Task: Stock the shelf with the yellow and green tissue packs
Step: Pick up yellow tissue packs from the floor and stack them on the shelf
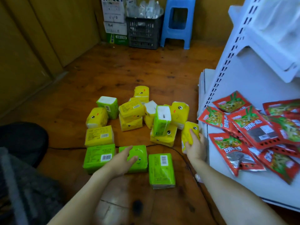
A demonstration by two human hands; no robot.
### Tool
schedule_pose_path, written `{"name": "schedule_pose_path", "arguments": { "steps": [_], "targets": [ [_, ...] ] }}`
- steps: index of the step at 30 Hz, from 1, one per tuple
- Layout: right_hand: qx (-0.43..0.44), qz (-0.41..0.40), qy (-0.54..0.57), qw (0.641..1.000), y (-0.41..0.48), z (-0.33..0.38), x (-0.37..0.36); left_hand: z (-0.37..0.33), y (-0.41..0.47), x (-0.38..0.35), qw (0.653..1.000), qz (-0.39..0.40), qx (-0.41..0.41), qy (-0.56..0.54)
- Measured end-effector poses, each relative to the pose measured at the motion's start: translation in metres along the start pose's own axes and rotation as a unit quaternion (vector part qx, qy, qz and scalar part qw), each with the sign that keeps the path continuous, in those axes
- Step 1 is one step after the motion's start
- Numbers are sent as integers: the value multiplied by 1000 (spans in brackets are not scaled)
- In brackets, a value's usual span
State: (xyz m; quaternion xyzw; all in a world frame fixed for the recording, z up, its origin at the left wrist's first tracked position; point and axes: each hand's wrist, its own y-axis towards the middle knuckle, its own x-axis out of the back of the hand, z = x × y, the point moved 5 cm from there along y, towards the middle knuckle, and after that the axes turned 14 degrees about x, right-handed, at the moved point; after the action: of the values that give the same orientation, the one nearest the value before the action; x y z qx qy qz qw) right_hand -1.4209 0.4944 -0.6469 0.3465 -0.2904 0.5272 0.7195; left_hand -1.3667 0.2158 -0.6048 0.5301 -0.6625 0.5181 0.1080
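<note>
A person is crouching over a pile of tissue packs on the wooden floor. The right hand is wrapping its grip tight around one yellow pack, holding it just beside the white shelf. The left hand is lying flat on a green pack, fingers spread apart and not closed on it.

Three green packs are lying in a row near the person: the one under the left hand, one to its left and one to its right. Two more green packs are standing up in the pile behind. About nine yellow packs are sitting in the pile, some stacked and hard to count.

Red snack bags are lying in a messy heap on the shelf, more than eight. A blue stool and a dark crate are standing by the far wall.
</note>
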Motion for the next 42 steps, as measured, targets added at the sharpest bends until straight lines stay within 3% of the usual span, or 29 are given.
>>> {"name": "schedule_pose_path", "arguments": {
  "steps": [4, 7, 10, 14, 16, 20, 24, 25, 27, 29, 34, 40, 42],
  "targets": [
    [89, -23, 23, 995, -23, 19, 37, -39, -1, -5, 996, -19, -69, -43],
    [217, -37, 34, 975, -45, 36, 72, -79, -8, 1, 976, -29, -139, -163],
    [324, -23, 2, 946, -59, 66, 113, -127, -19, 21, 942, 21, -211, -259],
    [394, -1, -16, 919, -45, 113, 148, -171, -38, 49, 929, 102, -260, -244],
    [403, -7, 4, 915, -33, 136, 160, -174, -52, 64, 925, 111, -252, -264],
    [409, 20, 42, 912, -16, 186, 173, -163, -70, 110, 909, 56, -222, -347],
    [281, 23, 191, 940, 8, 227, 194, -162, -101, 165, 860, -49, -241, -448],
    [243, 43, 273, 930, 14, 239, 201, -164, -113, 180, 842, -79, -257, -468],
    [189, 95, 437, 874, 18, 267, 218, -169, -139, 204, 812, -131, -290, -489],
    [180, 114, 518, 828, 21, 294, 240, -178, -168, 223, 796, -174, -317, -486],
    [308, 18, 467, 829, 29, 331, 318, -210, -234, 253, 766, -213, -381, -473],
    [365, -29, 428, 826, 38, 323, 407, -286, -281, 259, 788, -211, -412, -406],
    [362, -57, 399, 841, 42, 303, 437, -316, -288, 246, 788, -205, -429, -392]
  ]
}}
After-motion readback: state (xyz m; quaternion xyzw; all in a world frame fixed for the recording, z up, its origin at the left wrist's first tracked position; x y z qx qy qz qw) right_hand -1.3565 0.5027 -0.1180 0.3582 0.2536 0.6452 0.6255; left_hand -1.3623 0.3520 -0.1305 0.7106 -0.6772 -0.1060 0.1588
